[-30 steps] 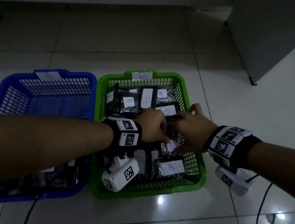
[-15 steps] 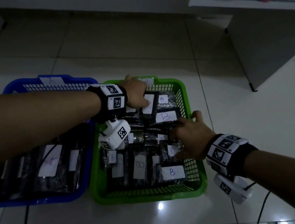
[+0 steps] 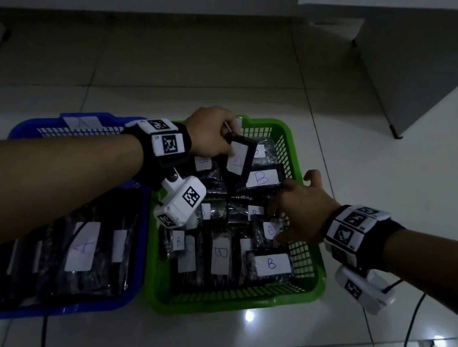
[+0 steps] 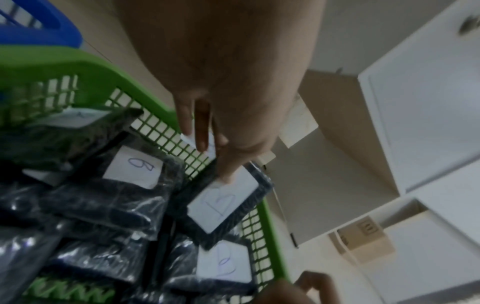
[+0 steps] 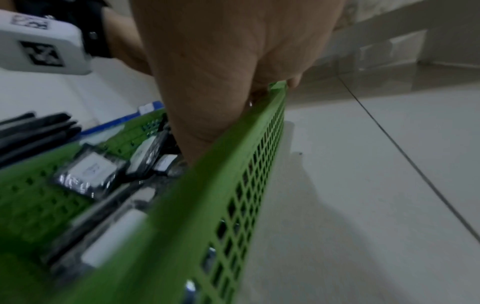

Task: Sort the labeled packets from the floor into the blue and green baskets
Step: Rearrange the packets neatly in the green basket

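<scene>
Green basket (image 3: 294,142) packed with B-labelled packets (image 3: 269,264), blue basket (image 3: 30,129) held A-labelled ones, left hand (image 3: 208,136) pinched a packet (image 3: 238,156), right hand (image 3: 300,210) gripped the green rim.

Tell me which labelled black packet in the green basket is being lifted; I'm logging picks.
The black plastic packet at the green mesh basket's far end, pinched by the left hand and tilted up; the others lie flat.

A dim room with a glossy pale tiled floor (image 3: 402,188) reflecting small ceiling lights at 5 o'clock. A white cabinet (image 3: 417,69) stands at 1 o'clock; a low white ledge (image 3: 99,0) runs along 11 o'clock.
</scene>
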